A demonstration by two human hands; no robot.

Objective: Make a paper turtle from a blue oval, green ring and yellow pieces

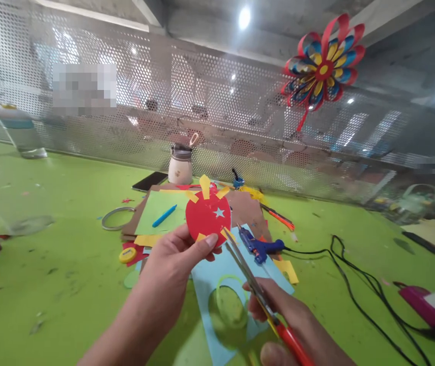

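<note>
My left hand [179, 256] pinches the lower edge of a red paper disc [206, 216] held upright above the green table [49, 264]. Yellow strips stick out round the disc and a pale blue star is on its face. My right hand [297, 325] grips red-handled scissors [253, 287], whose blades point up-left and meet a yellow strip at the disc's lower right edge. Under the hands lies a light blue sheet [209, 277] with a round hole cut out of it.
A blue glue gun [257, 247] with a black cable [354, 290] lies right of the disc. Behind are green and brown sheets, a blue pen [164, 216], a tape ring [115, 217], a phone [149, 181] and a white jar [180, 165]. A paper flower [322, 68] hangs on the perforated screen.
</note>
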